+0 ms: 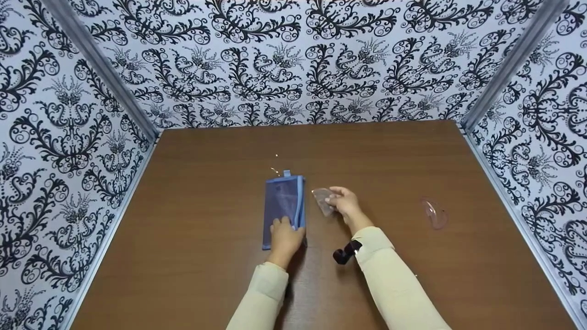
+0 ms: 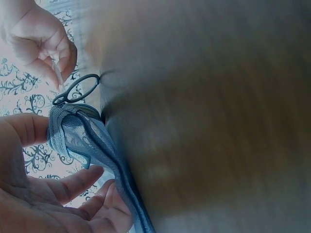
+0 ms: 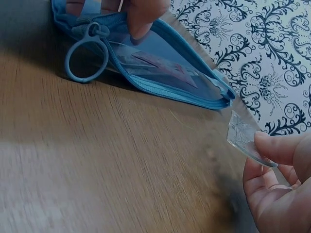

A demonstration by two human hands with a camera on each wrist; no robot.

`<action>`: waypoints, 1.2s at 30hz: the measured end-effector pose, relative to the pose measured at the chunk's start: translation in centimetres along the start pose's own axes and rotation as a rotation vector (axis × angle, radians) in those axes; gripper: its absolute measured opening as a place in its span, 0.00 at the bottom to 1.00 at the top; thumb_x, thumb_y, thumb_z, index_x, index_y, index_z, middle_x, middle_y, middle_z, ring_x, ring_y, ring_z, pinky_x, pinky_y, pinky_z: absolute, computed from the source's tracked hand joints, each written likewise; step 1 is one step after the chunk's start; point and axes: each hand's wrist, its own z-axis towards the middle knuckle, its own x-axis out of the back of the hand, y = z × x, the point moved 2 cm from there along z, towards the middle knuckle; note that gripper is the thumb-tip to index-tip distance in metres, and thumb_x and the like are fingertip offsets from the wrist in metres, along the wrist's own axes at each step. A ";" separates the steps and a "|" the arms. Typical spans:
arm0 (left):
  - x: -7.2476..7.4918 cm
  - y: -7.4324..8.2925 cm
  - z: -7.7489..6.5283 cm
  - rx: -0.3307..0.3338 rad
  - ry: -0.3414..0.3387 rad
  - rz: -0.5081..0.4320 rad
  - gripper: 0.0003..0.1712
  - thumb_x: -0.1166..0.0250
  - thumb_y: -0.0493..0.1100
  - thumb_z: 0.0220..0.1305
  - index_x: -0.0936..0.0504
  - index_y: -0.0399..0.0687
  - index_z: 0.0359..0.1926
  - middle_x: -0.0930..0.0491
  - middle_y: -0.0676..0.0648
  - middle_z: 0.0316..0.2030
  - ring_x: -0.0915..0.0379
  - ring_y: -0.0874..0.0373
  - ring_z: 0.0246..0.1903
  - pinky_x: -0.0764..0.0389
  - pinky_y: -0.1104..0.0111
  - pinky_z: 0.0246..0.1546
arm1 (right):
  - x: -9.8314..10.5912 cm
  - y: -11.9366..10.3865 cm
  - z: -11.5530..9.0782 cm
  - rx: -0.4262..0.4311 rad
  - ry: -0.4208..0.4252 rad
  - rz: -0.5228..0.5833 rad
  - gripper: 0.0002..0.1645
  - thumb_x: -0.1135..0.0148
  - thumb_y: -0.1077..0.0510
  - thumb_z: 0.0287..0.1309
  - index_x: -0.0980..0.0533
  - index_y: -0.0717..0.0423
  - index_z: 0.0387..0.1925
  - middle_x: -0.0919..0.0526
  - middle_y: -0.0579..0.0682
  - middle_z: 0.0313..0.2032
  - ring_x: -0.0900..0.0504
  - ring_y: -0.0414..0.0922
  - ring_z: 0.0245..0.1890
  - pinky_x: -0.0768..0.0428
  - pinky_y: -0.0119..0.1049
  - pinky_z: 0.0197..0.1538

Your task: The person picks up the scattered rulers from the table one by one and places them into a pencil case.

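Note:
A blue mesh zipper pouch [image 1: 280, 197] lies on the brown table, its zipper side gaping open. My left hand [image 1: 286, 234] grips the near part of that side; in the left wrist view its thumb [image 2: 34, 128] is on one face and the fingers are on the other. Beside the pouch, apart from it, my right hand [image 1: 346, 204] pinches a clear protractor [image 3: 241, 132] with fine radiating lines between thumb and fingers. A ring pull [image 3: 69, 70] hangs from the zipper. Inside the pouch, something clear with a pinkish part [image 3: 170, 70] shows through.
Off to the right on the table [image 1: 206, 284] lies a clear, pinkish curved plastic piece [image 1: 438, 217]. Small bright specks [image 1: 275, 170] show just beyond the pouch. Walls [image 1: 284, 59] with a black-and-white scroll pattern enclose the table at the back and sides.

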 end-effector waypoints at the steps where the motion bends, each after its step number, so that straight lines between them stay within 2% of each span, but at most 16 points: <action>1: 0.0 0.0 0.0 0.002 -0.002 -0.002 0.29 0.33 0.45 0.51 0.24 0.29 0.51 0.29 0.32 0.47 0.33 0.36 0.49 0.29 0.50 0.51 | -0.1 0.0 0.0 0.003 -0.003 -0.002 0.29 0.42 0.77 0.53 0.31 0.70 0.60 0.24 0.51 0.34 0.26 0.37 0.27 0.25 0.25 0.29; 7: 0.0 -0.1 0.1 0.012 -0.015 -0.008 0.29 0.33 0.45 0.53 0.25 0.30 0.52 0.29 0.32 0.48 0.34 0.37 0.51 0.29 0.50 0.52 | -0.7 -0.2 -0.1 0.021 -0.013 -0.036 0.29 0.42 0.77 0.53 0.30 0.70 0.58 0.24 0.50 0.32 0.26 0.38 0.27 0.25 0.27 0.30; 15: -0.1 -0.1 0.1 0.030 -0.025 -0.021 0.33 0.34 0.45 0.52 0.27 0.29 0.56 0.31 0.31 0.52 0.35 0.36 0.54 0.29 0.49 0.53 | -1.3 -0.3 -0.2 0.046 -0.020 -0.102 0.28 0.39 0.75 0.53 0.29 0.69 0.58 0.21 0.52 0.35 0.25 0.39 0.31 0.24 0.27 0.34; 19: -0.1 -0.1 0.1 0.027 -0.022 -0.018 0.32 0.35 0.44 0.52 0.26 0.29 0.56 0.31 0.31 0.52 0.35 0.36 0.54 0.29 0.49 0.53 | -1.7 -0.3 -0.1 0.051 -0.020 -0.117 0.28 0.38 0.75 0.52 0.28 0.68 0.58 0.21 0.53 0.36 0.24 0.40 0.32 0.24 0.28 0.35; 26: 0.1 -0.1 0.1 0.029 -0.035 -0.030 0.33 0.35 0.44 0.53 0.28 0.28 0.58 0.32 0.30 0.54 0.36 0.35 0.55 0.30 0.48 0.54 | -2.4 0.0 -0.1 0.072 -0.036 -0.113 0.27 0.39 0.77 0.51 0.28 0.70 0.56 0.21 0.55 0.35 0.24 0.40 0.31 0.23 0.28 0.35; 36: 0.0 -0.2 0.2 0.025 -0.034 -0.018 0.33 0.34 0.44 0.54 0.28 0.28 0.58 0.32 0.29 0.55 0.36 0.35 0.56 0.30 0.49 0.55 | -3.7 0.4 -0.2 0.064 -0.044 -0.103 0.27 0.40 0.79 0.49 0.27 0.71 0.55 0.22 0.51 0.30 0.25 0.40 0.29 0.23 0.28 0.33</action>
